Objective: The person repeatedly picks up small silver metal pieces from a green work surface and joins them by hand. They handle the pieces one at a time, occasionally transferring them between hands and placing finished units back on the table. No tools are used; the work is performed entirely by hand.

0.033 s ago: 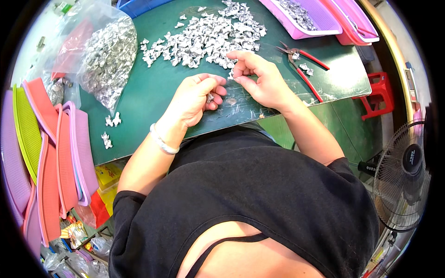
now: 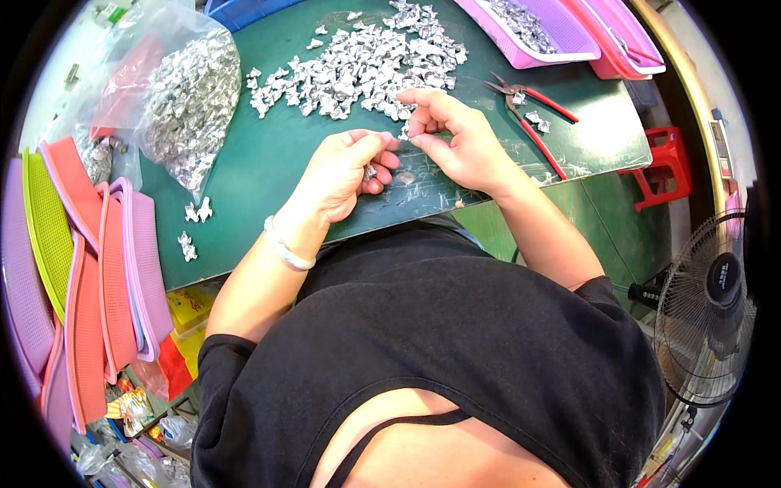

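Small silver-coloured metal pieces lie in a wide loose pile (image 2: pixel 358 69) on the green table (image 2: pixel 252 167), just beyond both hands. My left hand (image 2: pixel 346 167) is closed, its thumb across the bent fingers, and a silver metal piece (image 2: pixel 369 172) peeks out between them. To the right, my right hand (image 2: pixel 455 138) is pinched beside the pile's near edge. Another silver piece (image 2: pixel 404 130) shows at its fingertips, partly covered by them. Red-handled cutting pliers (image 2: pixel 529 122) rest with their handles spread right of that hand, with a few loose pieces beside them.
A clear plastic bag (image 2: pixel 191 106) full of silver pieces stands on the left, with several loose pieces (image 2: pixel 198 210) near it. Stacked plastic baskets (image 2: pixel 98 301) crowd the left edge. Pink trays (image 2: pixel 561 49) sit at the far right; a red stool (image 2: pixel 659 167) and a fan (image 2: pixel 706 301) are beyond.
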### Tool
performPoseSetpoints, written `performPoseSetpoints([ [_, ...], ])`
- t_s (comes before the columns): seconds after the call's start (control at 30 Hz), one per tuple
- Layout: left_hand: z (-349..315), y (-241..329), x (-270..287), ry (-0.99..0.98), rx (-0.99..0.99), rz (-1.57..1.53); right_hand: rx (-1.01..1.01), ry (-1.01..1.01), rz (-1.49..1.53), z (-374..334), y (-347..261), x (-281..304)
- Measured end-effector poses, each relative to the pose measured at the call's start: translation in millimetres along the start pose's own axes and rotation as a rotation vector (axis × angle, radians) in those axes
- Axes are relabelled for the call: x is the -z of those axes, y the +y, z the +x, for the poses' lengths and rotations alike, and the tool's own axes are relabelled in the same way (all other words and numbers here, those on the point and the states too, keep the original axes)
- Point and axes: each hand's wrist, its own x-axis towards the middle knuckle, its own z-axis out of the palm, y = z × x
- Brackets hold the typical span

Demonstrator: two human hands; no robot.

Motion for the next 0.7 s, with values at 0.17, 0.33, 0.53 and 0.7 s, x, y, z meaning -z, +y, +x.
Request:
performPoseSetpoints([
  [0.17, 3.0, -0.6, -4.8, 0.033, -0.009, 0.084, 0.048, -0.008, 0.004, -0.1, -2.0, -3.3],
  [0.33, 3.5, 1.9, 1.4, 0.038, 0.0, 0.075, -0.001, 0.003, -0.102, -0.7, -5.1, 0.6],
  [0.53, 1.5, 3.4, 4.6, -0.003, -0.003, 0.007, -0.043, -0.011, -0.031, -1.4, -4.8, -0.4],
  [0.7, -1.1, 3.9, 3.6, -0.038, -0.009, -0.004, -0.105, -0.014, 0.092, -2.8, -5.1, -2.4],
])
